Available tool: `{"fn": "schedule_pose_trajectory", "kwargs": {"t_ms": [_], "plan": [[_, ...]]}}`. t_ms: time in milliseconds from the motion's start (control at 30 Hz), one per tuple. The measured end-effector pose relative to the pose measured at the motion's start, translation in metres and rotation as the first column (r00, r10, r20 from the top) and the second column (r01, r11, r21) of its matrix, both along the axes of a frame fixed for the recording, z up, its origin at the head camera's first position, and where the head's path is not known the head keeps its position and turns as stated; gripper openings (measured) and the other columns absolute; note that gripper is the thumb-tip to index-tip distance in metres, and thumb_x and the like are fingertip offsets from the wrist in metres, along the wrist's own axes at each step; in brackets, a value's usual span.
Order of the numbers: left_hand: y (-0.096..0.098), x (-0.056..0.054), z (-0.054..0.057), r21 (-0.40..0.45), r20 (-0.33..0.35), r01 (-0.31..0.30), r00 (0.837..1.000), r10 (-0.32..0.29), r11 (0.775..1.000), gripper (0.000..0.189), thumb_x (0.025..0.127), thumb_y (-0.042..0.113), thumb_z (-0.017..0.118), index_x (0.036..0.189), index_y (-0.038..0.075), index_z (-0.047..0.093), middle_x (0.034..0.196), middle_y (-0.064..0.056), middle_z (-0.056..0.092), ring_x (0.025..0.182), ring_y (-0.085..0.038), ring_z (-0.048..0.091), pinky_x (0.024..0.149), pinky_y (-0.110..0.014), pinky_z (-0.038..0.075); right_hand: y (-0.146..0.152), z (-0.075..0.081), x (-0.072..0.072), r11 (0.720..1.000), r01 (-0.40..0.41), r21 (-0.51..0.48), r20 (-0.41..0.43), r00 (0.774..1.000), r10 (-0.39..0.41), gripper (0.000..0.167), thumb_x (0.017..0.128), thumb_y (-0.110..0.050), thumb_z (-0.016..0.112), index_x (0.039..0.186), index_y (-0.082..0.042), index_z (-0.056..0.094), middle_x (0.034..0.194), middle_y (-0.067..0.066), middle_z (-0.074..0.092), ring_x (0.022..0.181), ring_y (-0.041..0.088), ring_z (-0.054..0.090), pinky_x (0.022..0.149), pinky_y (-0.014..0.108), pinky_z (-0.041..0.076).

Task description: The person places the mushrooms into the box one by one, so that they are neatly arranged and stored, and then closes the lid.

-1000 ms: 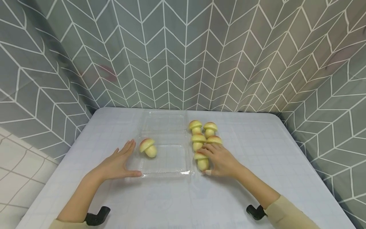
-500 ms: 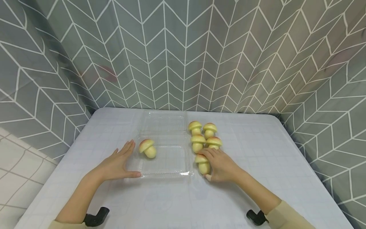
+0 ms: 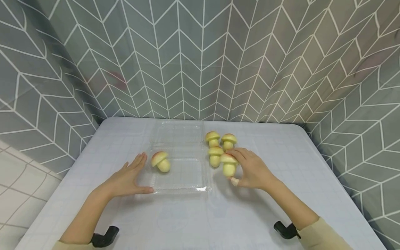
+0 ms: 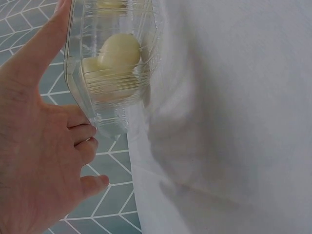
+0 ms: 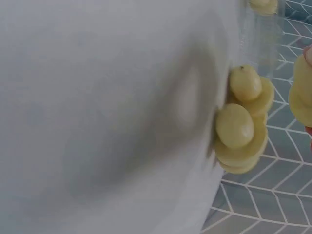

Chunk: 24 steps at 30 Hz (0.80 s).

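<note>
Now the right hand (image 3: 252, 171) gripped a lifted mushroom (image 3: 229, 168) — one fewer on the table (image 3: 281, 156) — while the outstretched left hand (image 3: 128, 178) touched the container (image 3: 187, 175).

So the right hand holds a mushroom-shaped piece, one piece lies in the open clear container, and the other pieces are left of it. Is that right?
Only the side is wrong: the head view shows the other pieces right of the open clear container. The right hand does hold a mushroom-shaped piece, and one piece lies inside.
</note>
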<state>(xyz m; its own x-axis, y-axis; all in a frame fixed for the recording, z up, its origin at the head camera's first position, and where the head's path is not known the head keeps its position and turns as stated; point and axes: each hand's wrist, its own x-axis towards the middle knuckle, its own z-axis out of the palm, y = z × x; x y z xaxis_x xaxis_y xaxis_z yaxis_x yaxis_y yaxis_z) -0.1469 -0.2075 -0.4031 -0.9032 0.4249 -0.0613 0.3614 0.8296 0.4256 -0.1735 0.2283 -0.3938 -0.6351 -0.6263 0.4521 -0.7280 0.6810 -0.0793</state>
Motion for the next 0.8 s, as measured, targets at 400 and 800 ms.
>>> {"fn": "schedule_pose_trajectory", "kwargs": {"t_ms": [400, 800], "plan": [[0.001, 0.0, 0.0, 0.002, -0.013, 0.008, 1.0, -0.008, 1.0, 0.124, 0.07, 0.067, 0.072, 0.149, -0.01, 0.016, 0.156, -0.027, 0.012, 0.143, -0.043, 0.012, 0.109, -0.066, 0.012, 0.01, 0.033, -0.004, 0.996, -0.051, -0.067, -0.124, 0.991, 0.042, 0.082, 0.066, -0.043, 0.076, 0.133, -0.005, 0.05, 0.128, 0.008, 0.054, 0.114, 0.027, 0.053, 0.09, 0.046, 0.048], [-0.001, -0.002, -0.002, -0.002, -0.005, 0.002, 1.0, -0.002, 1.0, 0.123, 0.07, 0.066, 0.073, 0.15, -0.009, 0.015, 0.157, -0.026, 0.011, 0.143, -0.042, 0.01, 0.11, -0.065, 0.011, 0.011, 0.048, -0.006, 0.994, -0.085, -0.071, -0.166, 0.984, 0.072, 0.08, 0.07, -0.044, 0.072, 0.134, -0.002, 0.049, 0.129, 0.01, 0.054, 0.115, 0.028, 0.053, 0.093, 0.044, 0.046]]}}
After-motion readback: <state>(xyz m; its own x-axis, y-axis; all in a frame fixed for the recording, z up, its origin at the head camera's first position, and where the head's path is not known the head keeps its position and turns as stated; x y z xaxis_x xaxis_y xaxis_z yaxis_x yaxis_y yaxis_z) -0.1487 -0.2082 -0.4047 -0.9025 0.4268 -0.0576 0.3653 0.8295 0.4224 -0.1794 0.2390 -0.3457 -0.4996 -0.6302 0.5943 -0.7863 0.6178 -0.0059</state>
